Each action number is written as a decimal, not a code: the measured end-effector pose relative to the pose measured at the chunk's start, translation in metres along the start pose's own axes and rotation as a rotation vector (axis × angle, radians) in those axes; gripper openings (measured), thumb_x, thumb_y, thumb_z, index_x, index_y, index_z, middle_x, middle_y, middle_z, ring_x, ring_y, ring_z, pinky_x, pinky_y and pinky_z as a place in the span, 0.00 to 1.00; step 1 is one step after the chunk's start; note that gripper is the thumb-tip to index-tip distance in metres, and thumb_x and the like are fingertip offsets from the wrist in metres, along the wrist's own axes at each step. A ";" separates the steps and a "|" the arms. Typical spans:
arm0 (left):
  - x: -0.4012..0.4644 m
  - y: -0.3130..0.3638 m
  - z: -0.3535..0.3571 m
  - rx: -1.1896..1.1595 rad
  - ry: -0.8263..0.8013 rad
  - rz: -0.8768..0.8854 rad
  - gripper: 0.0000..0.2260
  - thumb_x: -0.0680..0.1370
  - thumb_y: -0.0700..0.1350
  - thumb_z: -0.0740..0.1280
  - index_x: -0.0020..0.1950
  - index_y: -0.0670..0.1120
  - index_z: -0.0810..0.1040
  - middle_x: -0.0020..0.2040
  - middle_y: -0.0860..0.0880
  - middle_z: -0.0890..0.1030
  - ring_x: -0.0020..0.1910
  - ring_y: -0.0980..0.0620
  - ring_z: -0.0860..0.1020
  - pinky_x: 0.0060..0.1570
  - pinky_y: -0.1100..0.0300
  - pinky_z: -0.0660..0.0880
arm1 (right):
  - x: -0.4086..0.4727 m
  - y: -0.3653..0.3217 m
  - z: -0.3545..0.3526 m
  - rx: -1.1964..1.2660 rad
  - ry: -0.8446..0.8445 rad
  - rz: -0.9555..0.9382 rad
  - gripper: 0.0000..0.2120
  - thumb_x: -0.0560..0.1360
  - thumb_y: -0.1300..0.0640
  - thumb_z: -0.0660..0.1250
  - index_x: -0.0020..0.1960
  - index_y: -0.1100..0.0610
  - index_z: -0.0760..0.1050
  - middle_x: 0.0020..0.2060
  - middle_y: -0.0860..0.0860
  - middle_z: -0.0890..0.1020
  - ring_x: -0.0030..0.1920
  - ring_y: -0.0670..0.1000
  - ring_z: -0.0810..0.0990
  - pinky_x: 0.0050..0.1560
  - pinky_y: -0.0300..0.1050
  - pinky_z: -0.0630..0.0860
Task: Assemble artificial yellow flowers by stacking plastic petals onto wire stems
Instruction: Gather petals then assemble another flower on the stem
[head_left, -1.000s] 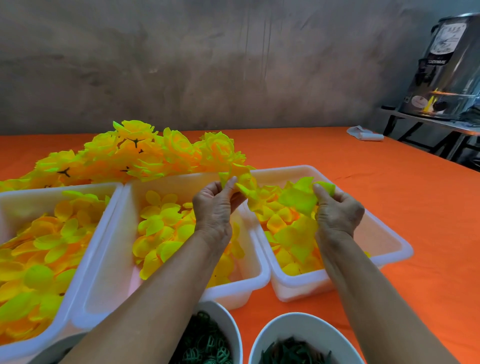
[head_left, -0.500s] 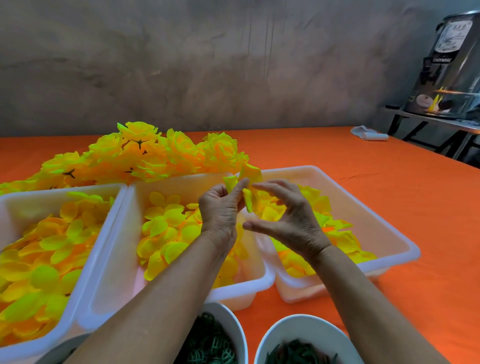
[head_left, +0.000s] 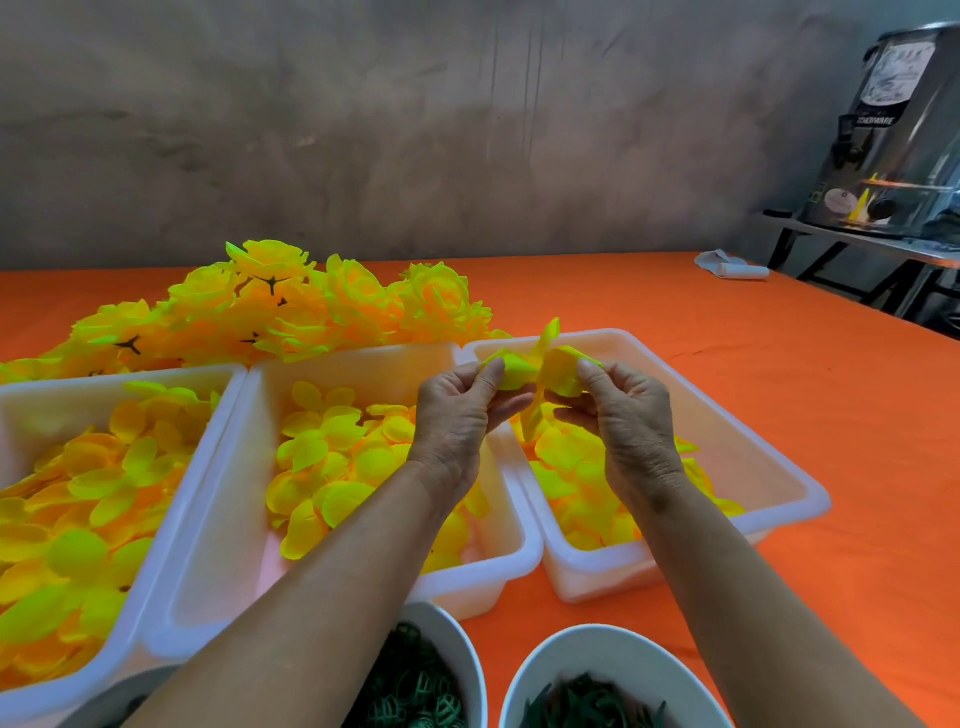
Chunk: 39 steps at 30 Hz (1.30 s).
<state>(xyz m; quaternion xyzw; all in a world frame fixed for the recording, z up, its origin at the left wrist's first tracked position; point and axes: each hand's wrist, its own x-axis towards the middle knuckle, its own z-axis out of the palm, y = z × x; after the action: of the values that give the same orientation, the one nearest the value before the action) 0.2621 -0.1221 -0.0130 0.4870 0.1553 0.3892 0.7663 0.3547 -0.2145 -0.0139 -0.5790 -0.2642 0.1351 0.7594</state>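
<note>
Pinching yellow petals (head_left: 540, 366) between both hands, left hand (head_left: 460, 415) and right hand (head_left: 626, 415) fingers clasped on them, above white bins (head_left: 779, 467).

Orange table (head_left: 779, 395), 3 white tubs (head_left: 769, 467), 2 bowls (head_left: 524, 680), flower pile (head_left: 291, 306)

Three bins (head_left: 223, 519) of loose petals (head_left: 332, 467) are sitting side by side on the tabletop (head_left: 779, 415), finished flowers (head_left: 291, 312) lying behind them, two bowls (head_left: 597, 654) sitting nearest, an urn (head_left: 893, 130) standing far right.
</note>
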 end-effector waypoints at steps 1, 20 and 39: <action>-0.001 0.000 0.001 0.006 -0.020 0.003 0.09 0.79 0.36 0.62 0.42 0.38 0.80 0.34 0.47 0.84 0.34 0.52 0.83 0.36 0.64 0.80 | 0.000 0.000 0.001 0.014 0.026 0.013 0.09 0.78 0.63 0.62 0.41 0.61 0.76 0.35 0.57 0.80 0.31 0.47 0.82 0.31 0.39 0.79; -0.004 -0.008 -0.005 0.498 -0.078 0.221 0.12 0.70 0.36 0.74 0.33 0.36 0.72 0.31 0.41 0.73 0.36 0.46 0.74 0.44 0.39 0.77 | -0.008 -0.004 0.002 -0.191 -0.196 -0.039 0.14 0.60 0.50 0.76 0.41 0.56 0.80 0.32 0.50 0.83 0.34 0.50 0.82 0.35 0.44 0.79; 0.006 -0.004 -0.009 0.168 0.210 0.161 0.10 0.73 0.27 0.67 0.37 0.39 0.71 0.35 0.43 0.76 0.25 0.54 0.79 0.29 0.62 0.79 | 0.034 0.022 -0.032 -0.329 0.613 0.048 0.12 0.76 0.56 0.64 0.51 0.66 0.79 0.46 0.62 0.82 0.45 0.58 0.79 0.54 0.60 0.75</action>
<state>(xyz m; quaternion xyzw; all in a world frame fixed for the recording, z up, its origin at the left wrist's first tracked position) 0.2622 -0.1123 -0.0199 0.5168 0.2271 0.4839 0.6688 0.4033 -0.2166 -0.0325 -0.7135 -0.0285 -0.0714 0.6964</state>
